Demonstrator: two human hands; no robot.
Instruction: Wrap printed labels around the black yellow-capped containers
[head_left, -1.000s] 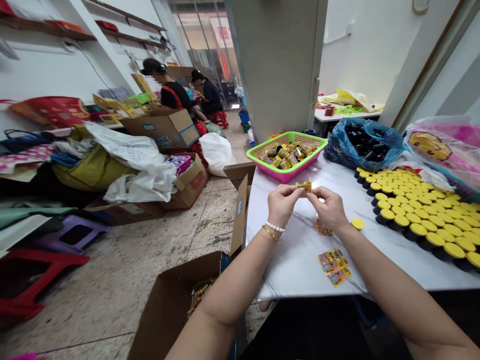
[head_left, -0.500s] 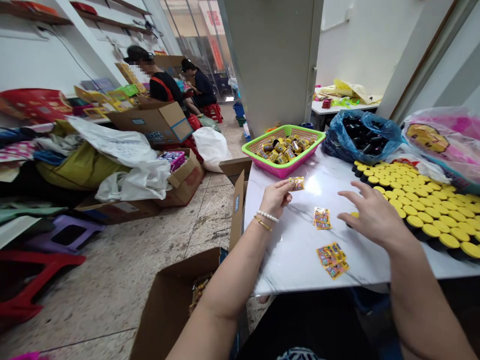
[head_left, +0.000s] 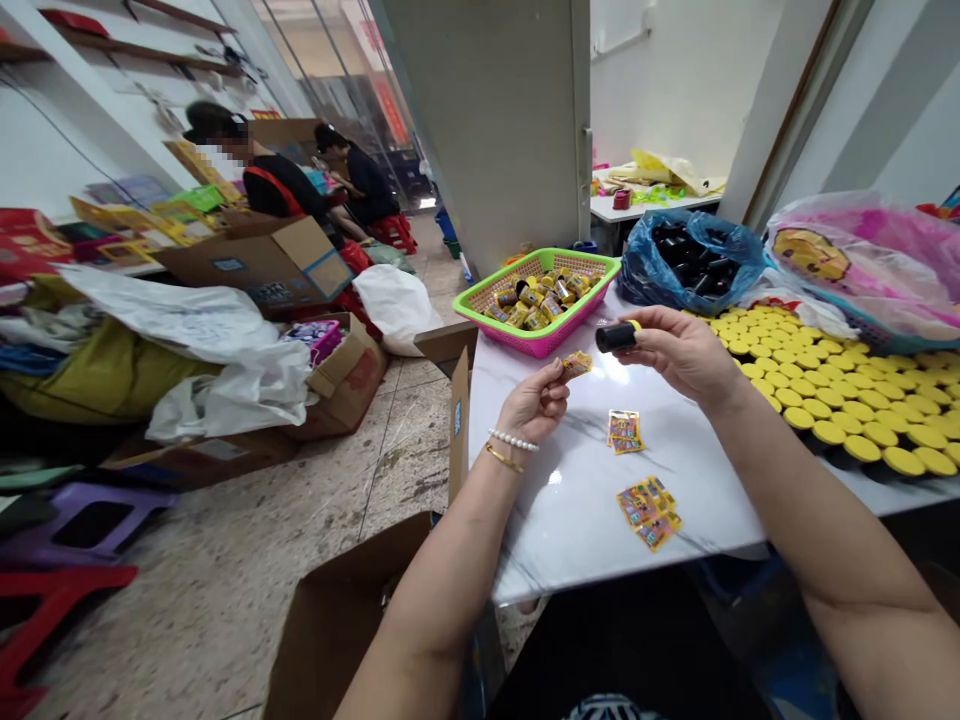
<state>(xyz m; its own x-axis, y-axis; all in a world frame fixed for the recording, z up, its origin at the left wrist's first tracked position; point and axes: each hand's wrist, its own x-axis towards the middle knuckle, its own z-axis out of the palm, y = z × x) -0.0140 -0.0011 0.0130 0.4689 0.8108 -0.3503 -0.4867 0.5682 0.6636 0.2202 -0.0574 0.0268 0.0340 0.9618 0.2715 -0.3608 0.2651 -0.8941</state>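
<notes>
Label-to-tube step, by the look: label (head_left: 577,365) just beside tube (head_left: 615,337), apart.
Left hand (head_left: 534,402) pinches label, right hand (head_left: 686,352) grips tube, both above surface (head_left: 555,530). Next move likely calls for squaring label to tube.

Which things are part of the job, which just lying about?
Likely in the job:
- left hand: yellow printed label
- right hand: yellow-capped black container
- loose labels
- rows of capped containers
- basket of labelled containers

Seemingly lying about:
- purple stool
- red stool
- white sack
</notes>
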